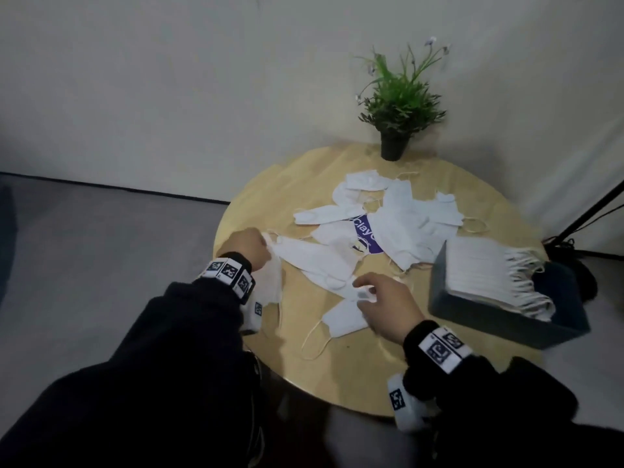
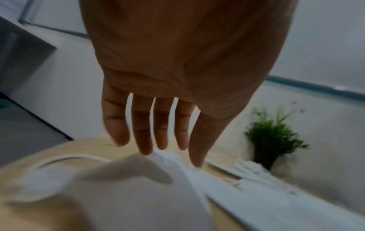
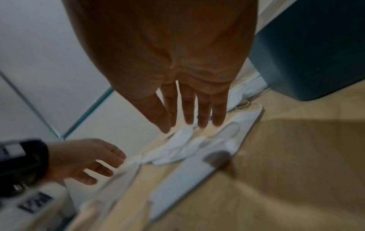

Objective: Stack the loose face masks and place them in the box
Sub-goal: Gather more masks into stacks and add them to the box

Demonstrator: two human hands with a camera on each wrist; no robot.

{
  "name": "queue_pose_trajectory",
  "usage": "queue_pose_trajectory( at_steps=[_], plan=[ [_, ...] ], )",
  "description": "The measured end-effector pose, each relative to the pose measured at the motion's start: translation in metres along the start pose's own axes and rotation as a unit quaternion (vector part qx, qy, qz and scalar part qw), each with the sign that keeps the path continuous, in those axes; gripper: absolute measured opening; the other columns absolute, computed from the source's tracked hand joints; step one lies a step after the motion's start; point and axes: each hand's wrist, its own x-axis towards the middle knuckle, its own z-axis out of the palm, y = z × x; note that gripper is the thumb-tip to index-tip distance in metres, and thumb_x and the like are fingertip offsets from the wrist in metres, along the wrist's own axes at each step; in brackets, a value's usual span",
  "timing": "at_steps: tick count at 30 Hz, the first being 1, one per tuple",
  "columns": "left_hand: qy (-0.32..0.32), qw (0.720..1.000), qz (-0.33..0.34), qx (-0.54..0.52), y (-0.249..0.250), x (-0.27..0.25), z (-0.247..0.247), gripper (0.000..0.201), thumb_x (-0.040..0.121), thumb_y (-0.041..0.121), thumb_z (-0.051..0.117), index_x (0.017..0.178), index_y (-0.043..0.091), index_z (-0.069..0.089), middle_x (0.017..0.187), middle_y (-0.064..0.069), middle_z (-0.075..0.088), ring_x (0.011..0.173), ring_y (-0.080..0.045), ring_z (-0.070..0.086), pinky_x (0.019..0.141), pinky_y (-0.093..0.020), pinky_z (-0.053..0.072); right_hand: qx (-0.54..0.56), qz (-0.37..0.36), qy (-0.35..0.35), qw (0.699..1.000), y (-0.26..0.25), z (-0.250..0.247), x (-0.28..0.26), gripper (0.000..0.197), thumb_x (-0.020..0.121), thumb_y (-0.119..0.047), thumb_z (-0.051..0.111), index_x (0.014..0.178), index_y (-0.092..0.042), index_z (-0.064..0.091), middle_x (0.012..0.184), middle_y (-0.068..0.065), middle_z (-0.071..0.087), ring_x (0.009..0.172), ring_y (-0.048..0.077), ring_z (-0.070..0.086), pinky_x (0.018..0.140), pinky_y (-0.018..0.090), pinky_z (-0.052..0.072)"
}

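Loose white face masks (image 1: 405, 217) lie scattered over the round wooden table (image 1: 337, 376). One long mask (image 1: 314, 258) stretches between my hands. My left hand (image 1: 265, 244) touches its left end with straight fingers (image 2: 146, 140), and the mask (image 2: 148, 187) shows blurred below them. My right hand (image 1: 364, 292) reaches down onto its right end, fingers (image 3: 203, 112) straight over crumpled white fabric (image 3: 177, 140). Neither hand grips anything. Another mask (image 1: 341, 319) lies under the right hand. The dark blue box (image 1: 499, 319) at the right holds a stack of masks (image 1: 479, 265).
A purple printed packet (image 1: 366, 231) lies partly under the mask pile. A potted green plant (image 1: 395, 143) stands at the table's far edge near the wall. A black stand leg (image 1: 591, 211) slants down at the right. The box (image 3: 308, 54) sits close to my right hand.
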Motion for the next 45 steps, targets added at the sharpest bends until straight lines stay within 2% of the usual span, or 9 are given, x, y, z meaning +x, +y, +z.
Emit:
queue_pose_trajectory(
  at_steps=[7,13,18,25,27,31,35,38,45],
  plan=[
    [-0.043,0.999,-0.027,0.009,-0.017,0.023,0.019,0.106,0.075,0.032,0.087,0.153,0.009,0.02,0.136,-0.019,0.055,0.121,-0.038,0.061,0.094,-0.046,0.057,-0.247,0.07,-0.049,0.965,0.001,0.019,0.043,0.052,0.087,-0.013,0.056,0.135,-0.033,0.052,0.126,-0.001,0.067,0.116,0.026,0.063,0.1,0.04,0.046],
    [0.062,0.987,0.046,-0.14,-0.011,0.032,-0.016,0.061,0.09,0.018,0.073,0.144,0.017,0.044,0.126,-0.012,0.061,0.105,-0.033,0.065,0.082,-0.041,0.059,-0.013,0.089,0.042,0.995,0.006,0.007,0.064,0.024,0.086,-0.023,0.072,0.109,-0.024,0.074,0.1,-0.005,0.07,0.102,0.018,0.066,0.082,0.025,0.043],
    [-0.077,0.934,0.069,-0.343,0.008,0.015,-0.027,0.044,0.098,0.008,0.058,0.138,0.025,0.049,0.114,-0.008,0.059,0.09,-0.028,0.068,0.068,-0.041,0.061,-0.059,0.009,0.054,0.997,0.003,0.019,0.073,0.064,0.077,-0.053,0.074,0.135,-0.031,0.058,0.133,-0.001,0.056,0.119,0.021,0.057,0.099,0.039,0.047],
    [0.038,0.99,0.067,-0.117,-0.006,0.021,-0.015,0.042,0.099,0.009,0.043,0.139,0.02,0.047,0.122,-0.011,0.059,0.092,-0.027,0.058,0.071,-0.036,0.051,-0.124,0.097,0.078,0.985,-0.001,0.02,0.088,0.02,0.086,-0.027,0.062,0.101,-0.029,0.076,0.101,0.001,0.076,0.094,0.028,0.07,0.089,0.04,0.058],
    [0.071,0.968,0.056,-0.235,-0.007,0.029,-0.016,0.038,0.097,0.008,0.048,0.132,0.023,0.053,0.127,-0.01,0.061,0.095,-0.028,0.061,0.068,-0.035,0.051,0.032,0.144,0.161,0.976,0.001,0.007,0.095,0.021,0.084,-0.031,0.064,0.096,-0.022,0.077,0.087,0.005,0.076,0.086,0.032,0.072,0.082,0.043,0.061],
    [-0.022,0.816,0.062,-0.574,0.009,0.028,-0.019,0.074,0.099,0.025,0.069,0.159,0.022,0.025,0.13,-0.004,0.058,0.113,-0.026,0.065,0.093,-0.042,0.057,0.278,0.171,0.302,0.896,0.002,-0.011,0.105,0.056,0.088,-0.035,0.072,0.139,-0.022,0.053,0.118,0.004,0.07,0.104,0.032,0.069,0.101,0.049,0.055],
    [0.031,0.977,0.083,-0.192,0.011,0.04,0.004,0.095,0.095,0.036,0.072,0.165,0.016,0.012,0.166,-0.01,0.03,0.144,-0.03,0.044,0.113,-0.041,0.041,0.14,0.139,0.283,0.939,-0.003,-0.001,0.094,0.08,0.085,-0.044,0.08,0.152,-0.021,0.041,0.158,0.01,0.033,0.139,0.033,0.044,0.116,0.045,0.039],
    [0.003,0.992,0.105,-0.077,0.011,0.043,0.023,0.072,0.094,0.029,0.071,0.156,0.014,0.037,0.155,-0.013,0.04,0.133,-0.033,0.052,0.103,-0.038,0.045,-0.015,0.084,0.189,0.978,-0.012,0.019,0.087,0.054,0.081,-0.058,0.074,0.125,-0.026,0.066,0.139,0.004,0.047,0.126,0.029,0.051,0.106,0.049,0.046],
    [-0.075,0.993,0.08,-0.047,0.014,0.034,0.033,0.083,0.077,0.022,0.087,0.146,0.018,0.042,0.126,-0.01,0.062,0.1,-0.028,0.061,0.076,-0.033,0.051,-0.065,0.106,-0.015,0.992,-0.018,0.042,0.08,0.055,0.076,-0.03,0.078,0.126,-0.019,0.056,0.114,0.003,0.067,0.1,0.027,0.067,0.089,0.042,0.057]
  ],
)
